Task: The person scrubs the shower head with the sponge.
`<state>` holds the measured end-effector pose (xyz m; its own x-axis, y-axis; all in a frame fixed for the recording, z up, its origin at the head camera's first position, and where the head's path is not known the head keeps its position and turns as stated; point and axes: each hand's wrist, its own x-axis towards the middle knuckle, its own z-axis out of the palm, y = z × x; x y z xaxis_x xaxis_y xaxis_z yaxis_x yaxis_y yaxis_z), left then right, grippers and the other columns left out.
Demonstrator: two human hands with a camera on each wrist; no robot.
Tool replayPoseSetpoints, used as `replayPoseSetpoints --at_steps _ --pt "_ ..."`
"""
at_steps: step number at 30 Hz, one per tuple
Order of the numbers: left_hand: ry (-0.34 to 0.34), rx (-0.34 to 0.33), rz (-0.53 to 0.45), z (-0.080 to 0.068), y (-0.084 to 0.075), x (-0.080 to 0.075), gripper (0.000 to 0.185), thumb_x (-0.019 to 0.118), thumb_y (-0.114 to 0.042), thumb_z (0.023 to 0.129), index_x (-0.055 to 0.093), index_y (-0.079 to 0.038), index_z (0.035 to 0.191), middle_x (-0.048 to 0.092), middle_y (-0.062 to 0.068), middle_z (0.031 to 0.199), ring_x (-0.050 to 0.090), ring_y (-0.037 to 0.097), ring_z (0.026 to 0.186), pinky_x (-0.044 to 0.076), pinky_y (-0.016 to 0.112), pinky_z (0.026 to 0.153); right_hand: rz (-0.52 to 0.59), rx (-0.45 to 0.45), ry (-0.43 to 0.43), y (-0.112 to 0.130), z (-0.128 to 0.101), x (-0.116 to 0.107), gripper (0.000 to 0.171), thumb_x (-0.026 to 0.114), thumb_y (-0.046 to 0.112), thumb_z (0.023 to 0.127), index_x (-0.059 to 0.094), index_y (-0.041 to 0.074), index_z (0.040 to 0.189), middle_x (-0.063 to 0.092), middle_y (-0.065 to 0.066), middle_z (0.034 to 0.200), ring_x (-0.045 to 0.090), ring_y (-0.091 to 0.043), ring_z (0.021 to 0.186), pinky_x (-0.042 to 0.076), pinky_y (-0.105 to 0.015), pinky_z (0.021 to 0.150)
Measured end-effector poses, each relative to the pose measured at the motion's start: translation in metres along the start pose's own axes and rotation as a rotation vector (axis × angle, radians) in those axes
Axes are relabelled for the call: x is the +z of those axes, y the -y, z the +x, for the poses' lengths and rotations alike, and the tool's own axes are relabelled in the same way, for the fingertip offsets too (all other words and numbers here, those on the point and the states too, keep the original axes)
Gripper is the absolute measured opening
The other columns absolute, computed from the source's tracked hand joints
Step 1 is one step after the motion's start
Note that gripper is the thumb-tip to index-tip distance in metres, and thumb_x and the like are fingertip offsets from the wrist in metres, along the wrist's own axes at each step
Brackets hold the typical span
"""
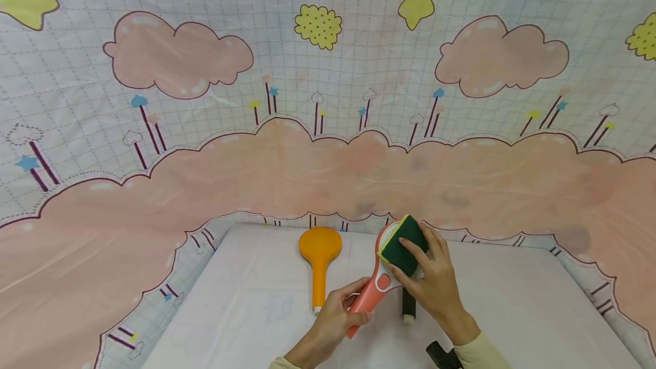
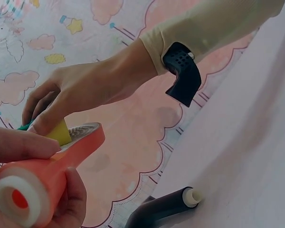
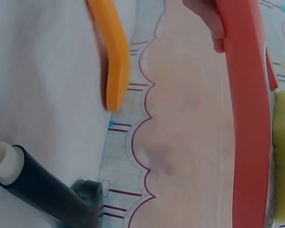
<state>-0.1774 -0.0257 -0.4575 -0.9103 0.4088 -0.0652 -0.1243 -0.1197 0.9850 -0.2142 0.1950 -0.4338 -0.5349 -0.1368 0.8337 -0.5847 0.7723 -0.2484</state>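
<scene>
My left hand (image 1: 335,316) grips the handle of a coral shower head (image 1: 368,299), raised above the table with its round spray face up near the far edge. In my right hand (image 1: 435,278) is a sponge (image 1: 407,246), dark green on one side and yellow on the other. Its yellow side (image 2: 61,133) lies against the spray face (image 2: 83,131) and covers part of it. The right wrist view shows the coral back (image 3: 249,118) of the shower head beside the yellow sponge layer (image 3: 284,156).
An orange shower head (image 1: 319,246) lies face down on the white table (image 1: 246,289), left of the hands. A black shower head (image 3: 47,190) lies below the coral one, mostly hidden in the head view. A patterned cloth (image 1: 328,175) hangs behind the table.
</scene>
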Motion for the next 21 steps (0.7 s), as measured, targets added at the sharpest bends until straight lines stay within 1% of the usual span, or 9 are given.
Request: replayPoseSetpoints --at_steps 2,5,8,12,16,21 --pt "0.002 0.005 0.004 0.000 -0.001 0.000 0.064 0.065 0.005 0.082 0.050 -0.006 0.143 0.054 0.010 0.138 0.054 0.022 0.111 0.052 0.026 0.087 0.010 -0.008 0.015 0.002 0.000 0.001 0.062 0.053 0.068 0.087 0.069 0.015 0.116 0.047 -0.021 0.146 0.041 -0.037 0.134 0.052 -0.059 0.088" --pt "0.008 0.013 0.005 0.000 -0.002 0.001 0.064 0.064 0.005 0.082 0.049 -0.005 0.143 0.053 0.012 0.138 0.054 0.022 0.111 0.052 0.026 0.086 0.022 -0.024 0.039 0.005 0.001 0.003 0.061 0.054 0.067 0.087 0.069 0.016 0.117 0.046 -0.019 0.146 0.040 -0.037 0.135 0.053 -0.058 0.088" --pt "0.005 0.005 0.003 0.000 -0.002 0.001 0.064 0.063 0.006 0.082 0.048 -0.004 0.144 0.053 0.011 0.139 0.054 0.022 0.111 0.052 0.026 0.086 0.026 -0.044 0.048 0.006 0.002 0.003 0.061 0.053 0.066 0.087 0.069 0.016 0.117 0.047 -0.020 0.145 0.040 -0.038 0.135 0.054 -0.057 0.087" --pt "0.001 -0.003 0.004 -0.001 -0.003 0.001 0.064 0.063 0.005 0.082 0.048 -0.004 0.144 0.052 0.011 0.139 0.054 0.022 0.111 0.052 0.026 0.086 0.021 -0.072 0.035 0.004 0.004 0.004 0.062 0.052 0.066 0.088 0.068 0.013 0.117 0.048 -0.023 0.143 0.041 -0.042 0.132 0.054 -0.058 0.086" --pt "-0.003 -0.014 0.005 -0.002 -0.003 0.001 0.064 0.064 0.005 0.082 0.048 -0.005 0.144 0.053 0.011 0.137 0.054 0.022 0.111 0.053 0.027 0.087 0.002 -0.077 0.008 0.001 0.007 0.003 0.061 0.052 0.064 0.089 0.068 0.012 0.118 0.048 -0.024 0.142 0.044 -0.042 0.128 0.054 -0.059 0.084" --pt "-0.018 -0.018 -0.001 -0.003 -0.003 0.001 0.064 0.065 0.005 0.081 0.050 -0.006 0.142 0.055 0.010 0.134 0.054 0.022 0.110 0.053 0.027 0.086 -0.006 -0.079 -0.029 -0.004 0.010 0.001 0.055 0.062 0.057 0.088 0.068 0.011 0.118 0.048 -0.024 0.143 0.046 -0.043 0.126 0.055 -0.059 0.081"
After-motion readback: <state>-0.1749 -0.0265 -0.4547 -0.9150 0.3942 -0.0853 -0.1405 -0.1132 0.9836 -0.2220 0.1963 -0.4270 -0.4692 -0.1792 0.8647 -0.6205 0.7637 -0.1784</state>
